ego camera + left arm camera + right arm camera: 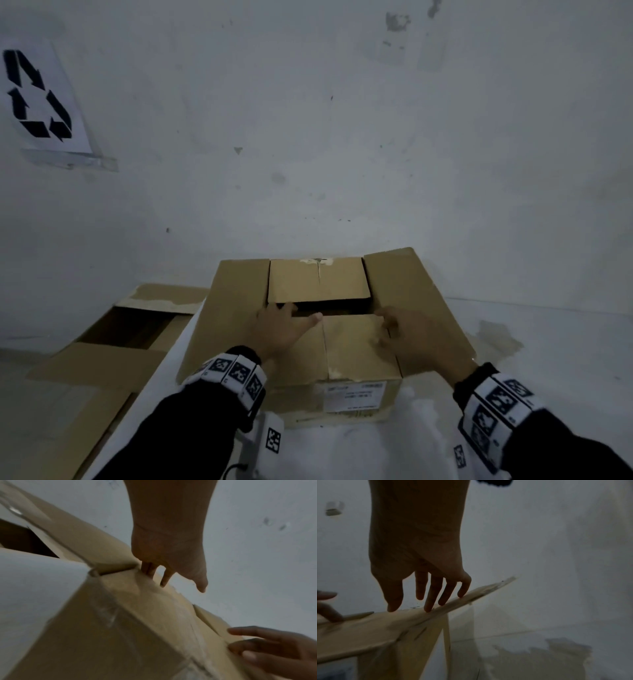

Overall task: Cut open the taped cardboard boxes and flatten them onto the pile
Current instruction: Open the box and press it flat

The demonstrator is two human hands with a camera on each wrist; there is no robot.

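Brown cardboard box (308, 329) sitting with flaps parted, interior dark. Left hand (281, 330) and right hand (411, 337) resting flat, fingers extended, holding nothing.

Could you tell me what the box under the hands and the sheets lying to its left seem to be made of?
The box looks like brown cardboard with a matte finish: its flaps fold along creases and paper has torn pale at the seams. The flattened sheets show the same dull brown, so probably cardboard too. Both the left hand and right hand rest on the flaps.
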